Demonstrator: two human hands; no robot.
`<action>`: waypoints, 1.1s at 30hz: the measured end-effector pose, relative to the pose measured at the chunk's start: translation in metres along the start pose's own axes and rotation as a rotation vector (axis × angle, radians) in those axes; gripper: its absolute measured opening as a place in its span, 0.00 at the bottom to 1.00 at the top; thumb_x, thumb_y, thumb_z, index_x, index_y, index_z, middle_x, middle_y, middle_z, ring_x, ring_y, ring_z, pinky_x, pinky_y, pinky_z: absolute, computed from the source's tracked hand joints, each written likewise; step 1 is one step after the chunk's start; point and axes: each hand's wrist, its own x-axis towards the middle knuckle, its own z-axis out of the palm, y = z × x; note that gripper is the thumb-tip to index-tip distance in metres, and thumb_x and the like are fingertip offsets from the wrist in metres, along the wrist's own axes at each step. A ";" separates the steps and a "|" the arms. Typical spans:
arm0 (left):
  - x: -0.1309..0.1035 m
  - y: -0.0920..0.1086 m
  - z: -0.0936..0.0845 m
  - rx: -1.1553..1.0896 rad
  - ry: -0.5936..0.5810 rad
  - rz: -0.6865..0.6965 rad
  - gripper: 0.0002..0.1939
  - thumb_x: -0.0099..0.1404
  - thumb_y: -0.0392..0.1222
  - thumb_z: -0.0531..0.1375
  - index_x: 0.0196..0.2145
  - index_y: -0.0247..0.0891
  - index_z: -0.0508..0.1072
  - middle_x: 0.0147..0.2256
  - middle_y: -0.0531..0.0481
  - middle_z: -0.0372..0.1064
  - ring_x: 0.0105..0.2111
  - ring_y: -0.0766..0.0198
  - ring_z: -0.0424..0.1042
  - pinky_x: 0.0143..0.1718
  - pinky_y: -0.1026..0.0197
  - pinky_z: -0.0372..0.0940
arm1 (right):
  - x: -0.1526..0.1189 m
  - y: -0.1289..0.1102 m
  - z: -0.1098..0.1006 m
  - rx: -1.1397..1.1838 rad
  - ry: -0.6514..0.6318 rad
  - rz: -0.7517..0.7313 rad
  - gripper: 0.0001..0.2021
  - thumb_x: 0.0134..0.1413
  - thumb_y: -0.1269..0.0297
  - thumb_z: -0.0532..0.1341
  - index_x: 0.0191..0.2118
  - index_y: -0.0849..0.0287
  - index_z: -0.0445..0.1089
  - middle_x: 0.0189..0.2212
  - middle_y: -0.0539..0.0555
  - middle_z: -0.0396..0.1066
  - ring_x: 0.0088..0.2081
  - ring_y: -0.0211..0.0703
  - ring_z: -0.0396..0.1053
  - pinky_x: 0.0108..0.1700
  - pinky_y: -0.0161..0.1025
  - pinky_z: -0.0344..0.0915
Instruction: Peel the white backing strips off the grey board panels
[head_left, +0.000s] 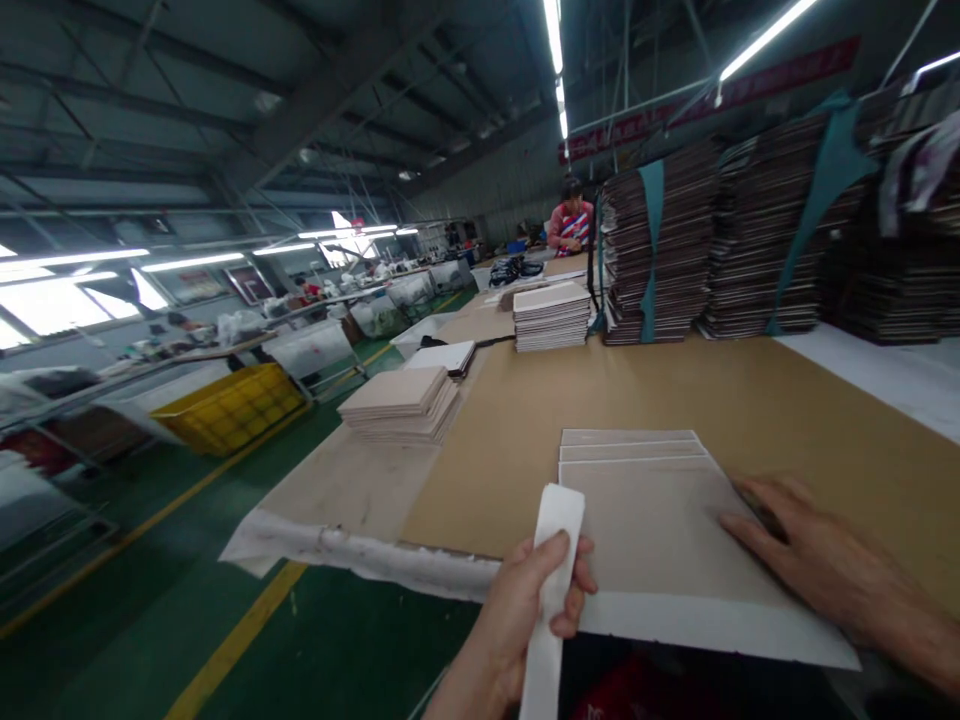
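While my left hand (519, 592) pinches a white strip (555, 592) beside the sheets (652, 535), a loosely spread right hand (814, 545) could nudge them askew.

The brown-topped table (491, 460) bears overlapping beige panels (660, 530), pale stacks (553, 325), dark piles (682, 240), material unclear

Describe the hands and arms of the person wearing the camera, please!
The left hand and right hand are bare, without gloves. The forearms in view are bare too: no sleeves show. I see no watch, bracelet, ring or markings.
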 end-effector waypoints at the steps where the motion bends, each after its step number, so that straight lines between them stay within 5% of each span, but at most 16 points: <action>1: 0.001 -0.001 0.002 0.001 0.004 -0.004 0.34 0.51 0.60 0.78 0.42 0.27 0.78 0.26 0.49 0.73 0.18 0.74 0.59 0.19 0.67 0.43 | -0.004 -0.007 -0.002 -0.006 0.007 -0.040 0.30 0.47 0.35 0.64 0.45 0.56 0.79 0.52 0.67 0.77 0.54 0.75 0.73 0.61 0.70 0.66; 5: 0.001 -0.006 0.012 0.081 0.007 0.009 0.33 0.51 0.61 0.76 0.41 0.29 0.77 0.26 0.49 0.74 0.18 0.73 0.61 0.19 0.67 0.48 | -0.026 -0.054 -0.006 0.128 -0.217 -0.099 0.27 0.60 0.33 0.58 0.38 0.53 0.78 0.35 0.57 0.78 0.37 0.53 0.76 0.42 0.47 0.74; 8: 0.001 -0.008 0.023 0.175 -0.019 0.018 0.33 0.52 0.64 0.73 0.40 0.30 0.77 0.26 0.49 0.74 0.19 0.70 0.65 0.19 0.66 0.52 | -0.034 -0.091 -0.003 0.237 -0.386 -0.067 0.32 0.62 0.27 0.55 0.32 0.54 0.75 0.26 0.53 0.72 0.27 0.42 0.67 0.30 0.38 0.66; 11: 0.005 -0.009 0.032 0.267 -0.046 0.027 0.31 0.53 0.64 0.71 0.38 0.30 0.77 0.26 0.49 0.73 0.21 0.68 0.67 0.20 0.66 0.56 | -0.029 -0.111 0.004 0.385 -0.513 0.022 0.37 0.54 0.19 0.57 0.28 0.55 0.70 0.21 0.49 0.66 0.23 0.37 0.59 0.25 0.34 0.57; 17: 0.013 -0.013 0.042 0.437 -0.075 0.038 0.25 0.58 0.60 0.68 0.38 0.32 0.78 0.29 0.49 0.74 0.22 0.69 0.67 0.21 0.66 0.60 | -0.018 -0.108 0.017 0.565 -0.594 0.120 0.37 0.48 0.20 0.64 0.25 0.56 0.65 0.17 0.46 0.60 0.21 0.34 0.51 0.24 0.34 0.47; 27: 0.022 -0.015 0.047 0.398 -0.127 -0.080 0.29 0.54 0.64 0.70 0.38 0.34 0.77 0.26 0.49 0.73 0.18 0.70 0.66 0.17 0.67 0.57 | -0.015 -0.101 0.014 0.621 -0.538 0.025 0.29 0.58 0.31 0.66 0.27 0.56 0.72 0.24 0.50 0.70 0.27 0.38 0.66 0.32 0.35 0.63; 33: 0.023 -0.016 0.042 0.407 -0.102 -0.059 0.31 0.55 0.71 0.69 0.27 0.37 0.73 0.18 0.54 0.64 0.16 0.71 0.59 0.17 0.65 0.50 | -0.012 -0.097 0.014 0.610 -0.567 0.041 0.25 0.60 0.36 0.64 0.36 0.56 0.76 0.23 0.51 0.74 0.23 0.37 0.65 0.25 0.33 0.63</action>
